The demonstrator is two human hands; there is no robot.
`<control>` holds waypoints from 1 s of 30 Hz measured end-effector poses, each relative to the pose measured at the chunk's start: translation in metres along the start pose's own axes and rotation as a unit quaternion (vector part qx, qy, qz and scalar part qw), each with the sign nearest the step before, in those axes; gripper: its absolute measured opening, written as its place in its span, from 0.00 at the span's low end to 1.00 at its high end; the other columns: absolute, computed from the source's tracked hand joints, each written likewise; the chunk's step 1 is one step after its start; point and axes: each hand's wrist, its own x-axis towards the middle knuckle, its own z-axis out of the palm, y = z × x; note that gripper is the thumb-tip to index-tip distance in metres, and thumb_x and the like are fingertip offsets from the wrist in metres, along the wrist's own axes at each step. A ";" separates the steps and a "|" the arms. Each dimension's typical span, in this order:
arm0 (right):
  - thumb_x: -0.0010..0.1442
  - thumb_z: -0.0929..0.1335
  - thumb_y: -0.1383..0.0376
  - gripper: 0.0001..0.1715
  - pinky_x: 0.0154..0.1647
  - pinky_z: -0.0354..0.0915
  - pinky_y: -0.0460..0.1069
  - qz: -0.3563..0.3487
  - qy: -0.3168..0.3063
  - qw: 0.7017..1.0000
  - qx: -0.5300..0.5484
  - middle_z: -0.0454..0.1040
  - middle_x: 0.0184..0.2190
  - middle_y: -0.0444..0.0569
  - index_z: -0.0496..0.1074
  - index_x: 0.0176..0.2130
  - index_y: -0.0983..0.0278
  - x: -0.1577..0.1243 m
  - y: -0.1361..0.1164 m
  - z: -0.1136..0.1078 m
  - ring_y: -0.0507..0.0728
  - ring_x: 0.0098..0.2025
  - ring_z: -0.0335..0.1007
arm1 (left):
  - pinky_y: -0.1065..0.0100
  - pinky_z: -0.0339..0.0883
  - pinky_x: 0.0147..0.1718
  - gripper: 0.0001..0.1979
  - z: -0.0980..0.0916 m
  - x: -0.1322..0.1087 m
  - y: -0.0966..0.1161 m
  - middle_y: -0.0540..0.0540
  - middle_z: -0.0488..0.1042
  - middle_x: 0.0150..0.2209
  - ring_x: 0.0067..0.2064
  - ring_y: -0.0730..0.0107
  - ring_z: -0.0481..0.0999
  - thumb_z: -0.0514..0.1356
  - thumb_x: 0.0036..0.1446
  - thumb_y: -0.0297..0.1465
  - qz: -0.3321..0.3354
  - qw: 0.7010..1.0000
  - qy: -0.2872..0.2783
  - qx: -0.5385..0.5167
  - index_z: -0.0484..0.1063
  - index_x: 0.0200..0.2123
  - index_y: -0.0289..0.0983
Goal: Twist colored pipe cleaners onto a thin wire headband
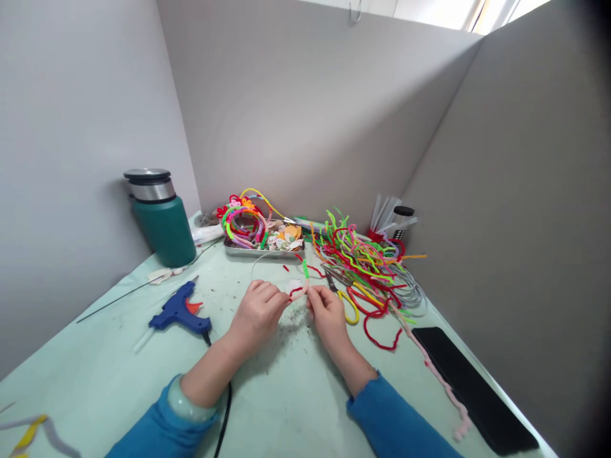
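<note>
My left hand (259, 310) and my right hand (327, 313) meet over the middle of the pale green table (296, 394). Both pinch a small craft piece (298, 287) of white, pink and red pipe cleaner with a short green stem sticking up. The fingers of both hands are curled closed around it. A thin wire loops from the piece back toward the metal tray (263, 250). Blue sleeves cover my forearms, and a pale green bangle (189, 402) sits on my left wrist.
A blue glue gun (180, 312) lies left of my hands, its cord running toward me. A green flask (161, 217) stands at back left. A heap of coloured pipe cleaners (365, 261), yellow-handled scissors (344, 296) and a black phone (470, 385) lie right.
</note>
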 end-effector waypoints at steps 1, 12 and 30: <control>0.56 0.63 0.57 0.13 0.21 0.53 0.44 -0.043 0.033 0.997 -0.051 0.63 0.19 0.40 0.67 0.28 0.64 -0.001 -0.001 -0.002 0.49 0.20 0.56 | 0.64 0.56 0.36 0.10 0.000 0.000 0.000 0.46 0.68 0.26 0.31 0.69 0.64 0.50 0.60 0.28 0.005 1.000 -0.010 0.023 0.69 0.31 0.34; 0.61 0.61 0.63 0.17 0.42 0.54 0.53 -0.248 -0.041 0.888 -0.386 0.69 0.36 0.49 0.72 0.26 0.62 -0.005 -0.014 -0.003 0.58 0.42 0.59 | 0.61 0.54 0.45 0.11 0.001 0.002 0.008 0.50 0.66 0.25 0.32 0.71 0.62 0.49 0.60 0.26 0.125 0.987 -0.063 0.083 0.68 0.29 0.36; 0.58 0.63 0.70 0.06 0.43 0.52 0.52 -0.283 -0.225 0.840 -0.404 0.70 0.28 0.46 0.68 0.30 0.64 0.007 -0.011 -0.025 0.54 0.36 0.61 | 0.61 0.55 0.42 0.11 0.010 -0.001 0.007 0.50 0.67 0.23 0.30 0.72 0.63 0.52 0.59 0.28 0.149 0.982 -0.088 0.073 0.68 0.25 0.37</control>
